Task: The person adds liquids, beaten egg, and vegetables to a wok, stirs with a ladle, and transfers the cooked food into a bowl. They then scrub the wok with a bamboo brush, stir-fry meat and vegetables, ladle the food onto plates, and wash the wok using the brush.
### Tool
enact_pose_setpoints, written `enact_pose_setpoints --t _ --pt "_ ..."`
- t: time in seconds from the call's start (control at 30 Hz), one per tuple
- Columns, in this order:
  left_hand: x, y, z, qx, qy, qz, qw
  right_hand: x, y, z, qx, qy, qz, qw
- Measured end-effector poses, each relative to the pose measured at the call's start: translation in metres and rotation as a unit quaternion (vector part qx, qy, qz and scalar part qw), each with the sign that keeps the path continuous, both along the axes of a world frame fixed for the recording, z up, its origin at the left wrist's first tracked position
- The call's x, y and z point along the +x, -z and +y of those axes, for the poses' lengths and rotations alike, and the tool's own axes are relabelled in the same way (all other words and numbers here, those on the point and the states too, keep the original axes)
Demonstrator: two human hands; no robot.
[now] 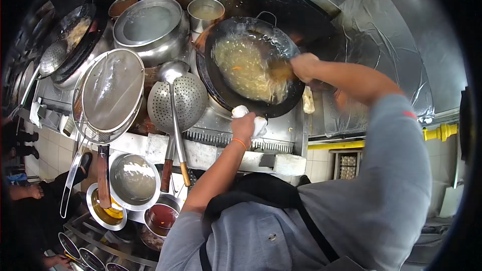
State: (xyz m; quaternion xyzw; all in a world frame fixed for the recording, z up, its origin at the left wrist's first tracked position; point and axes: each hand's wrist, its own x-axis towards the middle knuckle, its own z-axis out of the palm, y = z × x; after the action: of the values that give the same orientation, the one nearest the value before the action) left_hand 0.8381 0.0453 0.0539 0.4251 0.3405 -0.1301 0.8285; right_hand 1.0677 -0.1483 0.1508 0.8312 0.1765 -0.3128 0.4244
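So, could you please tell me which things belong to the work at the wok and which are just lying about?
In use:
wok
white cloth in the left hand
blurred brown tool in the right hand

Apparently just lying about:
large perforated skimmer
ladle
fine-mesh strainer

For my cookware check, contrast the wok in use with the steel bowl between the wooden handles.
The wok is black; the steel bowl is silvery. The wok looks wider than the bowl. The left hand holds a white cloth at the wok's rim; no hand touches the bowl. Both contain liquid.

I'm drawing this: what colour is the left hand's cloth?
The cloth is white, in the head view.
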Motion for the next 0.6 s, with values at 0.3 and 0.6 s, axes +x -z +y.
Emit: enact_pose_setpoints --t 0.3,0.6 --pt "-0.001 0.022 -0.009 0.0 0.028 -0.005 1.0 -0.056 -0.038 -0.013 0.133 -0.073 -0.05 0.987" --pt "0.005 0.04 -0.011 0.007 0.053 0.003 0.999 -0.069 -0.068 -0.011 0.066 0.011 0.011 0.998"
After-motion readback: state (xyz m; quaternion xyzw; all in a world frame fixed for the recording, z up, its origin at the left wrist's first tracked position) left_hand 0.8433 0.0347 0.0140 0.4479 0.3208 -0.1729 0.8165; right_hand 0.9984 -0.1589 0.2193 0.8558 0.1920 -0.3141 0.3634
